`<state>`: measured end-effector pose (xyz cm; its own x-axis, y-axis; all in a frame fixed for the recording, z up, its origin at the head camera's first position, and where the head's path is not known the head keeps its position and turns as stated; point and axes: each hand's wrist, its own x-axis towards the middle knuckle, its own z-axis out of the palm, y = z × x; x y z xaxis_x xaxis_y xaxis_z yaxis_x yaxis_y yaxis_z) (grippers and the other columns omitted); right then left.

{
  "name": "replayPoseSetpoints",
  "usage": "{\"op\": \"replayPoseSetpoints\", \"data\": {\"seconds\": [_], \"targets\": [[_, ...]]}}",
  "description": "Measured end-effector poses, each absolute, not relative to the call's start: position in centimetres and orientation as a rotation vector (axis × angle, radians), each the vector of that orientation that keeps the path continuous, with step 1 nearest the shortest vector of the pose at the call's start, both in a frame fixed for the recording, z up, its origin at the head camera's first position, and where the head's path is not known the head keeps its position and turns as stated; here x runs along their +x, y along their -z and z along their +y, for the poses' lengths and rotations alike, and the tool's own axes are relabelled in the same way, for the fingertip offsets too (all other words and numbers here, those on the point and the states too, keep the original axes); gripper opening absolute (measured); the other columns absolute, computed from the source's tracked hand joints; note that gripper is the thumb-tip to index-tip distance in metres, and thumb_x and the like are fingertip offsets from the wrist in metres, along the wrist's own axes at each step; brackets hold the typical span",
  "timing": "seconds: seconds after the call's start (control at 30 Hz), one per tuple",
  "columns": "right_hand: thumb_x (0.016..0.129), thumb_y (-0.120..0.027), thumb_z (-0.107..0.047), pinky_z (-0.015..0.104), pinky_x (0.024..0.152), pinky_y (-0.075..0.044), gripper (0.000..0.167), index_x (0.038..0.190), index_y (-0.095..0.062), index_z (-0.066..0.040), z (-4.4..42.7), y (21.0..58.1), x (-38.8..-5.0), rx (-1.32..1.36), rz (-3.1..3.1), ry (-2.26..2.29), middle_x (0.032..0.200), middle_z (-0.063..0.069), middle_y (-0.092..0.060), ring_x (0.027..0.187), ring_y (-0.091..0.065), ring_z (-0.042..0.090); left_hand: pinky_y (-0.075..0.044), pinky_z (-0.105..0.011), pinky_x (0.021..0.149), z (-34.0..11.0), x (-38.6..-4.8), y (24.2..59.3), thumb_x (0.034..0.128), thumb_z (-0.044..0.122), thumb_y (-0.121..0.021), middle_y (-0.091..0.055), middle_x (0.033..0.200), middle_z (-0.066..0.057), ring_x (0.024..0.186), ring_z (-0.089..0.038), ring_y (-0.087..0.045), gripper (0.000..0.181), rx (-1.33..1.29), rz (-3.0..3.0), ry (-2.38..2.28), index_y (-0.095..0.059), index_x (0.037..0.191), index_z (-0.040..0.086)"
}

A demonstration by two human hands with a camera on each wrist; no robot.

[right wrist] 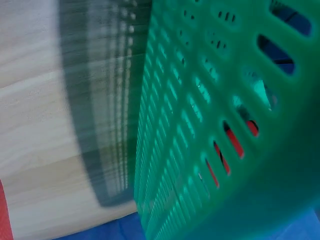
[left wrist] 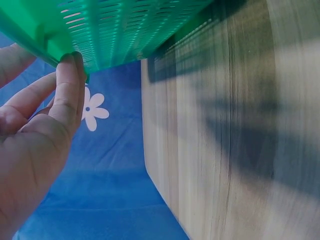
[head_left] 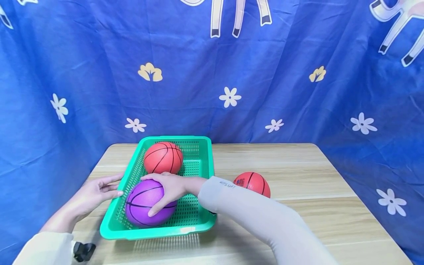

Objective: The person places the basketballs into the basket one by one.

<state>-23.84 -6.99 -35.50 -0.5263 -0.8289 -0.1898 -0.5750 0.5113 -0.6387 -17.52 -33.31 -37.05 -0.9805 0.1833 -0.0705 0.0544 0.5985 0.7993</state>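
My right hand [head_left: 171, 187] holds a purple basketball [head_left: 142, 204] from above, thumb and fingers spread round its side. This ball sits in the near part of a green plastic basket [head_left: 155, 233]. Behind it in the basket lies a red basketball [head_left: 162, 158] with black lines. My left hand [head_left: 96, 193] is at the basket's left rim, its mostly straight fingertips touching it. In the left wrist view, those fingers [left wrist: 66, 95] meet the green edge [left wrist: 50, 57]. The right wrist view shows the slotted basket wall [right wrist: 170, 130], not the hand.
A second red basketball [head_left: 253, 183] stands on the wooden table [head_left: 331, 221], right of the basket and partly behind my right sleeve [head_left: 251, 213]. A blue patterned curtain [head_left: 185, 99] hangs behind and beside the table.
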Motion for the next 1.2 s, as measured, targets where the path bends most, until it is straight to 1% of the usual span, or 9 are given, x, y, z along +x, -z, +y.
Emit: {"op": "replayPoseSetpoints", "data": {"seconds": [0.2, 0.33, 0.53, 0.73, 0.83, 0.93, 1.03, 1.13, 1.2], "targets": [[0.068, -0.084, -0.047, 0.024, 0.086, -0.044, 0.098, 0.147, -0.026, -0.040, -6.6, 35.5, -23.9, -1.143, 2.301, 0.729, 0.130, -0.008, -0.040, 0.121, -0.033, 0.004, -0.046, -0.014, 0.078, -33.3, -17.5, 37.0, 0.0916, 0.021, -0.066, -0.051, 0.129, -0.031, 0.096, 0.008, -0.054, 0.067, 0.212, 2.682, -1.322, -0.034, 0.143, -0.007], [0.069, -0.083, -0.046, 0.024, 0.089, -0.043, 0.098, 0.148, -0.025, -0.038, -6.2, 35.4, -24.0, -1.164, 2.293, 0.768, 0.133, -0.010, -0.040, 0.124, -0.032, 0.004, -0.045, -0.014, 0.078, -33.3, -17.5, 37.1, 0.0916, 0.021, -0.066, -0.051, 0.128, -0.031, 0.095, 0.008, -0.054, 0.067, 0.213, 2.683, -1.330, -0.034, 0.143, -0.008], [0.071, -0.082, -0.043, 0.023, 0.095, -0.039, 0.098, 0.150, -0.025, -0.031, -5.2, 34.7, -24.3, -1.205, 2.258, 0.827, 0.144, -0.010, -0.035, 0.131, -0.027, 0.005, -0.045, -0.013, 0.078, -33.3, -17.6, 37.0, 0.0909, 0.020, -0.067, -0.054, 0.125, -0.031, 0.094, 0.008, -0.055, 0.067, 0.209, 2.692, -1.334, -0.035, 0.143, -0.008], [0.075, -0.081, -0.034, 0.027, 0.097, -0.040, 0.097, 0.151, -0.021, -0.029, -4.2, 33.3, -24.7, -1.155, 2.164, 0.958, 0.152, -0.006, -0.024, 0.133, -0.036, 0.021, -0.045, -0.015, 0.078, -33.4, -17.5, 37.0, 0.0909, 0.022, -0.067, -0.050, 0.129, -0.031, 0.095, 0.009, -0.053, 0.068, 0.207, 2.709, -1.270, -0.034, 0.143, -0.007], [0.077, -0.080, -0.031, 0.029, 0.097, -0.042, 0.095, 0.151, -0.021, -0.030, -3.7, 32.4, -25.0, -1.145, 2.145, 1.020, 0.152, -0.003, -0.024, 0.131, -0.039, 0.025, -0.049, -0.022, 0.081, -33.5, -17.6, 37.0, 0.0914, 0.023, -0.066, -0.050, 0.129, -0.032, 0.098, 0.001, -0.057, 0.069, 0.211, 2.710, -1.250, -0.034, 0.144, -0.007], [0.078, -0.080, -0.028, 0.032, 0.096, -0.043, 0.092, 0.150, -0.024, -0.029, -3.1, 31.3, -25.3, -1.166, 2.126, 1.096, 0.149, 0.002, -0.030, 0.131, -0.040, 0.024, -0.050, -0.035, 0.086, -33.4, -17.5, 36.9, 0.0921, 0.022, -0.065, -0.050, 0.129, -0.032, 0.106, -0.019, -0.061, 0.068, 0.210, 2.708, -1.240, -0.032, 0.144, -0.008], [0.079, -0.079, -0.026, 0.031, 0.092, -0.046, 0.086, 0.149, -0.028, -0.029, -2.3, 30.3, -25.7, -1.210, 2.105, 1.185, 0.146, 0.001, -0.035, 0.128, -0.042, 0.021, -0.048, -0.046, 0.089, -33.3, -17.4, 36.8, 0.0926, 0.023, -0.065, -0.050, 0.129, -0.033, 0.112, -0.037, -0.056, 0.069, 0.203, 2.702, -1.237, -0.031, 0.144, -0.009], [0.082, -0.076, -0.023, 0.028, 0.087, -0.049, 0.079, 0.148, -0.033, -0.026, -1.5, 29.4, -26.0, -1.263, 2.098, 1.277, 0.143, -0.001, -0.040, 0.123, -0.047, 0.016, -0.046, -0.049, 0.090, -33.3, -17.4, 36.7, 0.0929, 0.023, -0.064, -0.050, 0.128, -0.033, 0.114, -0.042, -0.053, 0.069, 0.199, 2.695, -1.235, -0.030, 0.144, -0.009], [0.083, -0.075, -0.022, 0.027, 0.083, -0.051, 0.074, 0.147, -0.037, -0.023, -1.0, 29.0, -26.1, -1.285, 2.107, 1.336, 0.141, -0.003, -0.043, 0.120, -0.049, 0.013, -0.046, -0.048, 0.090, -33.4, -17.4, 36.7, 0.0929, 0.023, -0.064, -0.051, 0.127, -0.033, 0.112, -0.039, -0.055, 0.069, 0.200, 2.697, -1.231, -0.030, 0.144, -0.008]]}}
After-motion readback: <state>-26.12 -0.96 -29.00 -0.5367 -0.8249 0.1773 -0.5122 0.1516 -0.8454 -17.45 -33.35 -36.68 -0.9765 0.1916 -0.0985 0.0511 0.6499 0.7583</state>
